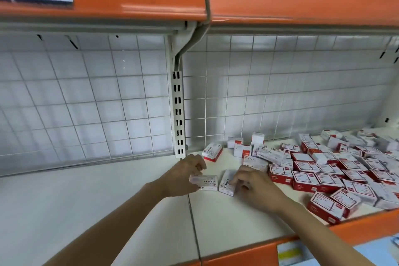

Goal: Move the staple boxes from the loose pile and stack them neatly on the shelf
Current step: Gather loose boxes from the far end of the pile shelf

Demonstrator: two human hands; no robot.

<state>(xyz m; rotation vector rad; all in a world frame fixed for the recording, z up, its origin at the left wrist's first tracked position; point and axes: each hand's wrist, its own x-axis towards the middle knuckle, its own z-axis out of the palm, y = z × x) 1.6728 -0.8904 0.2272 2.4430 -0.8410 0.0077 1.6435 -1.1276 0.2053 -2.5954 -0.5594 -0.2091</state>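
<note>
The left hand (pixel 183 176) grips one staple box (pixel 205 182); the right hand (pixel 257 188) pinches another box (pixel 226 182) beside it. Misaligned edges could start a crooked stack.

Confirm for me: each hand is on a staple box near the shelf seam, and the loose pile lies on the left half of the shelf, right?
Not quite. The head view shows the loose pile on the right half of the shelf. The left hand and right hand are each on a staple box near the seam, as you said.
</note>
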